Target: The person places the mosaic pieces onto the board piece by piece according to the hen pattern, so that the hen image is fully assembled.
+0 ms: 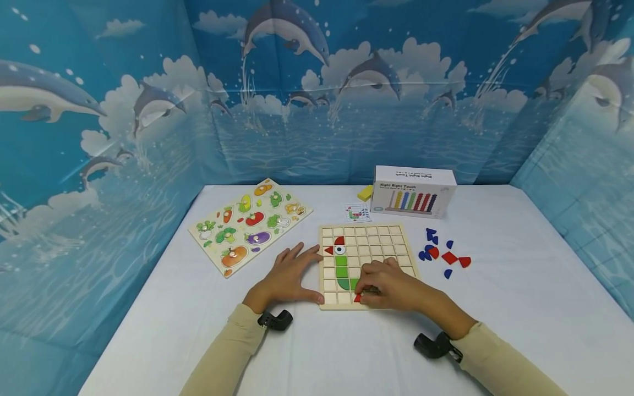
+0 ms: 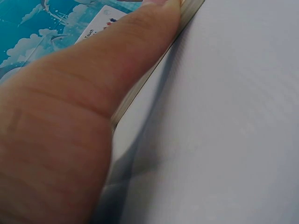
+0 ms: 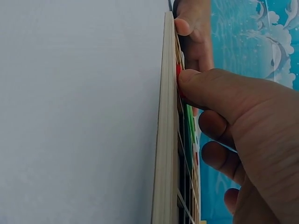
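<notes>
A wooden grid board (image 1: 364,307) lies flat on the table. On its left columns stands a bird-like figure with a white eye tile (image 1: 339,249), red pieces at the head and green tiles (image 1: 341,266) below. My left hand (image 1: 292,278) spreads at the board's left edge, thumb and fingers touching the frame; the thumb also shows in the left wrist view. With thumb and fingertips, my right hand (image 1: 388,285) pinches a small red piece (image 1: 358,298) in the bottom row, partly covered by the fingers. The thumb presses on that piece in the right wrist view.
Loose blue and red pieces (image 1: 449,257) lie right of the board. Behind it are a picture card (image 1: 358,213), a yellow block (image 1: 365,192) and a white toy box (image 1: 415,191). A vegetable puzzle board (image 1: 252,225) lies at the back left.
</notes>
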{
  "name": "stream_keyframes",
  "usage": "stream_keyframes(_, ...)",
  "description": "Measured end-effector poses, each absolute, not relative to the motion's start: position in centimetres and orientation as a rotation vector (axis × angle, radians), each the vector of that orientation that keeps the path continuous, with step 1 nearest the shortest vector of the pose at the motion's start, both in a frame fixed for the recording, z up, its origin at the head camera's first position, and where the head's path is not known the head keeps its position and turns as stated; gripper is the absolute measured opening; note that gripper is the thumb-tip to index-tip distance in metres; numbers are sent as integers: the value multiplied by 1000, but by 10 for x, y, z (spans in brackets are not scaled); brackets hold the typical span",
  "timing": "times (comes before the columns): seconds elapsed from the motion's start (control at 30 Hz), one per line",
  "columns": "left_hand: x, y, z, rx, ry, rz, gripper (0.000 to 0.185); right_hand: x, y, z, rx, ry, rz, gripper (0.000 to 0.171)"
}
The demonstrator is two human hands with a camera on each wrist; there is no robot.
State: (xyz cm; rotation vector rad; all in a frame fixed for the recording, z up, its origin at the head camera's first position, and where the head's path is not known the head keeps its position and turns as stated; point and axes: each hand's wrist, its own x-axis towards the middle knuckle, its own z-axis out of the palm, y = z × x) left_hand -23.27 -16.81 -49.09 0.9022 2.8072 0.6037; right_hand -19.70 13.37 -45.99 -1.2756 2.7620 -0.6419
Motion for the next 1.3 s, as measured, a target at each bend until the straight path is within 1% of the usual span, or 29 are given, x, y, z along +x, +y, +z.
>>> stream_keyframes(1.1,-234,-168,-490,902,2813,596,99,-196,133,-456,-1243,2720,-624,10)
stream_keyframes(1.3,-232,-168,-489,902,2807,612,100,-197,140,-449,-1198,2750,-669,14)
